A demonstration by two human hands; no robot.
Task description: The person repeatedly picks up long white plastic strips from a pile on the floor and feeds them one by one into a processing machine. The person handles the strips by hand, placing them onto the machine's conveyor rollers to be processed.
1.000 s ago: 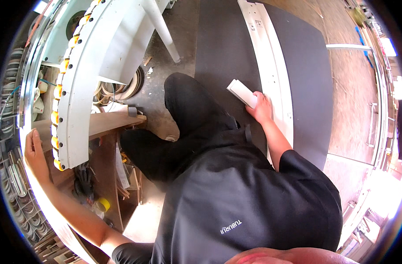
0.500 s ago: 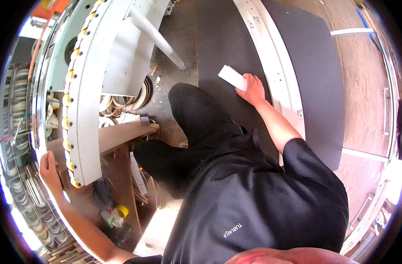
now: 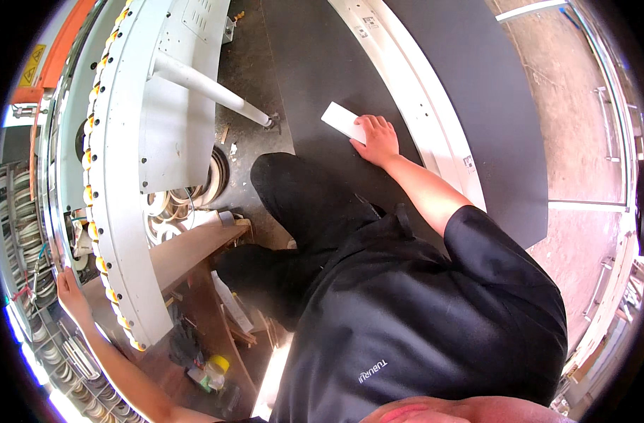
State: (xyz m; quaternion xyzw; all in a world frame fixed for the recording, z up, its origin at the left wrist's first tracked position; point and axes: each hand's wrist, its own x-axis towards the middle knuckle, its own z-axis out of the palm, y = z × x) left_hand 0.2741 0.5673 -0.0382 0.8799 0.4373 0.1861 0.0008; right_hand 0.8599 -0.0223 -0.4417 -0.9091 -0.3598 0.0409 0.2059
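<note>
My right hand (image 3: 378, 139) is closed around one end of a flat white rectangular piece (image 3: 342, 120). The piece points up and left, above a dark grey surface (image 3: 304, 67) and beside a long white beam (image 3: 424, 92) with small holes. At the far left, my left hand (image 3: 72, 295) is against a long shiny rail (image 3: 48, 204) on the machine's outer side. Its fingers are partly hidden, so their grip is unclear.
A white machine frame (image 3: 121, 176) edged with yellow rollers (image 3: 89, 166) stands on the left, with a slanted white leg (image 3: 213, 92). Coiled rolls (image 3: 213, 176) and a wooden shelf (image 3: 188, 254) are below it. Several rolls (image 3: 26, 211) fill a rack at the far left.
The view has shifted, with the machine lower and further left in the picture. My right hand still grips the white piece; my left hand stays at the rail, its fingers less plainly seen.
</note>
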